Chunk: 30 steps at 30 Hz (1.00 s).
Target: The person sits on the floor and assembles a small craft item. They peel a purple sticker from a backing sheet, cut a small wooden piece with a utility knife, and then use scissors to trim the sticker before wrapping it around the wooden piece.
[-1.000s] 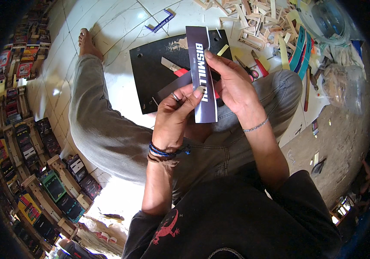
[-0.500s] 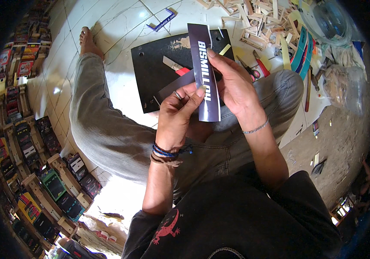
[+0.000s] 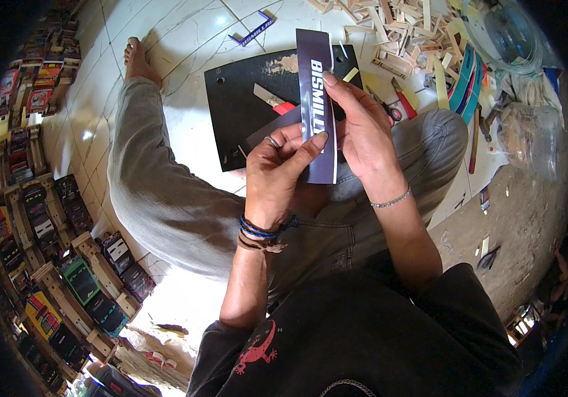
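Between my hands stands a long dark purple sticker strip (image 3: 312, 46) with white lettering and a pale edge along its right side. My left hand (image 3: 283, 165) pinches its lower part, thumb on the front and fingers behind. My right hand (image 3: 363, 132) grips the right edge higher up, thumb on the front; its other fingers are partly hidden behind the strip. Beneath lies a black board (image 3: 231, 112) with a worn patch. On it rest a red-handled cutter (image 3: 271, 97) and another dark strip (image 3: 267, 132), partly covered by my left hand and the held strip.
A heap of small wooden pieces (image 3: 403, 40) lies at the far right. Nearby are scissors (image 3: 390, 111), a red cutter (image 3: 404, 99), teal strips (image 3: 466, 83) and a hammer (image 3: 479, 126). A blue bracket-shaped piece (image 3: 254, 30) sits beyond the board. Stacked printed panels (image 3: 39, 218) line the left.
Both hands have shifted the strip slightly right and away from me. My left thumb has slid a little right across its lower part.
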Motion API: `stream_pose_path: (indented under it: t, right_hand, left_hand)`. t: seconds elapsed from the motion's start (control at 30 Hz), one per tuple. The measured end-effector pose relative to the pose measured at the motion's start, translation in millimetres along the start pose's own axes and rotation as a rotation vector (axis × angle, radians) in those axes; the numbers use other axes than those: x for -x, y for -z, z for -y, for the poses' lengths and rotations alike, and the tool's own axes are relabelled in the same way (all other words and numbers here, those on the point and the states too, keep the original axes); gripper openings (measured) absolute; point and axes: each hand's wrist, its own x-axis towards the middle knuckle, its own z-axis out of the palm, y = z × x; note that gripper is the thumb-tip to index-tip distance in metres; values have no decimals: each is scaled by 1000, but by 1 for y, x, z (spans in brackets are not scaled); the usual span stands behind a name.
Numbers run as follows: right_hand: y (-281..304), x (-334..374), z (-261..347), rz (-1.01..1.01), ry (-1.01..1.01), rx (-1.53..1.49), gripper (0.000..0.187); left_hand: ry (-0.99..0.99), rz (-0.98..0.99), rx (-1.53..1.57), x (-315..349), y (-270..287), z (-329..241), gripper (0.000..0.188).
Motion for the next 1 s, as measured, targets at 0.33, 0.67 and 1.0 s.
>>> stream_pose_path:
  t: [0.33, 0.67, 1.0]
  right_hand:
    - [2, 0, 1, -23, 16, 48, 28]
    - [4, 0, 0, -9, 38, 36, 28]
    - [6, -1, -1, -42, 46, 35, 25]
  left_hand:
    - [-12, -17, -57, 0, -1, 1, 29]
    - [-31, -6, -132, 0, -1, 2, 29]
    - [-40, -31, -180, 0, -5, 3, 30]
